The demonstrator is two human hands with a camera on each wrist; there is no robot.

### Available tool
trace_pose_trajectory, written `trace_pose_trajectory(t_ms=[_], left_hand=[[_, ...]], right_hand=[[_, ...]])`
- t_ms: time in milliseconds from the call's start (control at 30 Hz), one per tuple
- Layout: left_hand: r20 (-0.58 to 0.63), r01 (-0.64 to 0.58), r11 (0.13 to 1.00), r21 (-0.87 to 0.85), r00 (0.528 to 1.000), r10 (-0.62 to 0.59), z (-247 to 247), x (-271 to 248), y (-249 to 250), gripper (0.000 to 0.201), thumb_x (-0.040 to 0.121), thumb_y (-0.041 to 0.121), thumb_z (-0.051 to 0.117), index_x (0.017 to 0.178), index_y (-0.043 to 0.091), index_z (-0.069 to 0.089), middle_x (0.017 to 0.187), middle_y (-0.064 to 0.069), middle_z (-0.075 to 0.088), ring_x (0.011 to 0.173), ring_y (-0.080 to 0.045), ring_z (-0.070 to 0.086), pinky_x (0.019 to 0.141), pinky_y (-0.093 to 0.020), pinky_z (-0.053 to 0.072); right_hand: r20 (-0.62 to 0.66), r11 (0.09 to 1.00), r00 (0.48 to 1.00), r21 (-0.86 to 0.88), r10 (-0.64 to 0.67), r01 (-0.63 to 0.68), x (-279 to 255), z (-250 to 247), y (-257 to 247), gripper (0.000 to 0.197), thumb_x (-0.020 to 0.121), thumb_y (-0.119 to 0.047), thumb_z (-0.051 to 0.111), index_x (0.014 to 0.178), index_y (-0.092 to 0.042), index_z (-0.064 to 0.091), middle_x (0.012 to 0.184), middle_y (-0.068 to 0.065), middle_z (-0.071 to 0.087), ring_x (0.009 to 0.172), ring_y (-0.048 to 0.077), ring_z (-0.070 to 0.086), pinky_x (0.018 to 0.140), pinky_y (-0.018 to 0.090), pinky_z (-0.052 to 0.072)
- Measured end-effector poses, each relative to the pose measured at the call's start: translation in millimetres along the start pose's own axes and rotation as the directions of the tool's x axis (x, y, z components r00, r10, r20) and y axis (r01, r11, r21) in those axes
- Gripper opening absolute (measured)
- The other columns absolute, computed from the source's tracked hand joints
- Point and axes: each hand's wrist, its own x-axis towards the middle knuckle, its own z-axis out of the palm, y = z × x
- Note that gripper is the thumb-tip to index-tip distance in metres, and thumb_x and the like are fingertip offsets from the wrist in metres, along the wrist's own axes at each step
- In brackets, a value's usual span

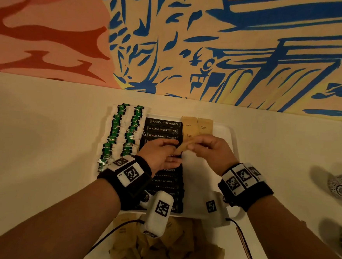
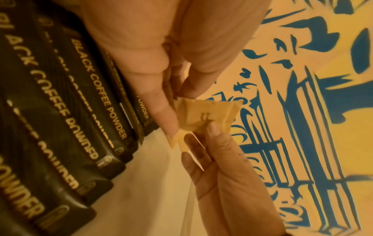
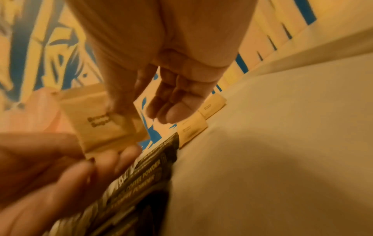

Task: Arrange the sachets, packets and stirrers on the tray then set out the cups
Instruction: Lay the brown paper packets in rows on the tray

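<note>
A painted wall backs the pale table bearing the white tray. Above the tray's centre, both hands pinch one brown sachet: left hand at its 8 o'clock end, right hand at 2 o'clock. Placed sugar sachets lie toward 12 o'clock, nearer the right hand, beside the coffee packets.

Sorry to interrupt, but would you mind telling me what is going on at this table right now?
A person is stocking a white tray. Both hands, the left hand and right hand, hold one brown sugar sachet above it. Tea bags and black coffee powder sachets already lie in rows, with a few sugar sachets at the far end. More brown sachets wait nearby.
</note>
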Motion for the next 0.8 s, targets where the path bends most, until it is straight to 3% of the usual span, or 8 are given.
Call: trace_pose_trajectory(t_ms=[100, 267, 400, 467, 567, 633, 733, 800], left_hand=[[-0.031, -0.024, 0.997, 0.074, 0.999, 0.027, -3, -1, 0, 0.024, 0.093, 0.001, 0.053, 0.115, 0.008, 0.058, 0.096, -0.011, 0.064, 0.073, -0.019, 0.064, 0.062, -0.024, 0.058], [-0.028, -0.026, 0.997, 0.074, 0.999, 0.028, -11, -3, 2, 0.020, 0.092, 0.000, 0.053, 0.108, 0.011, 0.058, 0.092, -0.009, 0.063, 0.075, -0.019, 0.063, 0.066, -0.025, 0.057], [-0.012, -0.039, 0.998, 0.056, 0.999, 0.040, -12, -1, 4, 0.023, 0.094, 0.000, 0.051, 0.115, 0.007, 0.057, 0.092, -0.010, 0.063, 0.075, -0.019, 0.063, 0.065, -0.025, 0.058], [-0.011, -0.046, 0.998, 0.049, 0.999, 0.047, -10, 0, 6, 0.023, 0.093, 0.000, 0.051, 0.114, 0.007, 0.057, 0.092, -0.011, 0.064, 0.074, -0.019, 0.064, 0.064, -0.025, 0.058], [-0.020, -0.039, 0.998, 0.055, 0.999, 0.040, -11, -1, 4, 0.020, 0.093, -0.001, 0.052, 0.110, 0.009, 0.059, 0.091, -0.010, 0.064, 0.074, -0.019, 0.064, 0.064, -0.025, 0.058], [-0.019, -0.028, 0.997, 0.072, 0.999, 0.029, -10, -3, 3, 0.019, 0.092, -0.001, 0.053, 0.108, 0.010, 0.059, 0.092, -0.010, 0.064, 0.074, -0.019, 0.064, 0.064, -0.025, 0.058], [-0.026, -0.022, 0.995, 0.092, 0.999, 0.024, -11, -3, 3, 0.020, 0.092, -0.001, 0.054, 0.108, 0.010, 0.059, 0.091, -0.011, 0.064, 0.073, -0.019, 0.064, 0.063, -0.024, 0.058], [-0.032, -0.023, 0.995, 0.099, 0.999, 0.026, -12, -4, 3, 0.018, 0.092, 0.000, 0.054, 0.104, 0.012, 0.059, 0.091, -0.011, 0.064, 0.074, -0.019, 0.064, 0.063, -0.024, 0.058]], right_hand=[[-0.203, 0.983, 0.963, 0.059, 0.180, -0.171, 11, -15, 7, 0.015, 0.091, -0.014, 0.060, 0.080, -0.021, 0.068, 0.079, -0.001, 0.068, 0.076, 0.013, 0.062, 0.067, 0.026, 0.051], [-0.377, 0.943, 0.886, -0.084, 0.269, -0.322, 26, -40, 24, 0.019, 0.091, -0.020, 0.060, 0.105, -0.010, 0.069, 0.073, 0.000, 0.064, 0.063, 0.012, 0.060, 0.066, 0.032, 0.056], [-0.375, 0.918, 0.877, -0.134, 0.301, -0.373, 32, -43, 28, 0.015, 0.090, -0.023, 0.063, 0.102, -0.015, 0.068, 0.066, -0.006, 0.061, 0.057, 0.006, 0.056, 0.051, 0.014, 0.048], [-0.390, 0.904, 0.868, -0.165, 0.308, -0.394, 36, -44, 31, 0.017, 0.088, -0.027, 0.066, 0.099, -0.016, 0.069, 0.066, -0.006, 0.062, 0.058, 0.008, 0.057, 0.055, 0.018, 0.050], [-0.412, 0.883, 0.844, -0.168, 0.342, -0.439, 42, -44, 36, 0.019, 0.084, -0.034, 0.069, 0.094, -0.018, 0.070, 0.066, -0.003, 0.064, 0.059, 0.013, 0.059, 0.074, 0.035, 0.057], [-0.418, 0.873, 0.842, -0.191, 0.341, -0.449, 44, -44, 37, 0.015, 0.082, -0.039, 0.069, 0.083, -0.025, 0.065, 0.067, -0.002, 0.065, 0.062, 0.018, 0.062, 0.080, 0.042, 0.057], [-0.443, 0.842, 0.838, -0.273, 0.319, -0.465, 46, -43, 37, 0.022, 0.080, -0.049, 0.067, 0.074, -0.028, 0.060, 0.078, 0.002, 0.069, 0.078, 0.025, 0.067, 0.081, 0.043, 0.056], [-0.458, 0.825, 0.832, -0.303, 0.312, -0.476, 45, -42, 36, 0.026, 0.079, -0.053, 0.065, 0.072, -0.028, 0.060, 0.081, 0.001, 0.070, 0.080, 0.024, 0.067, 0.081, 0.041, 0.056]])
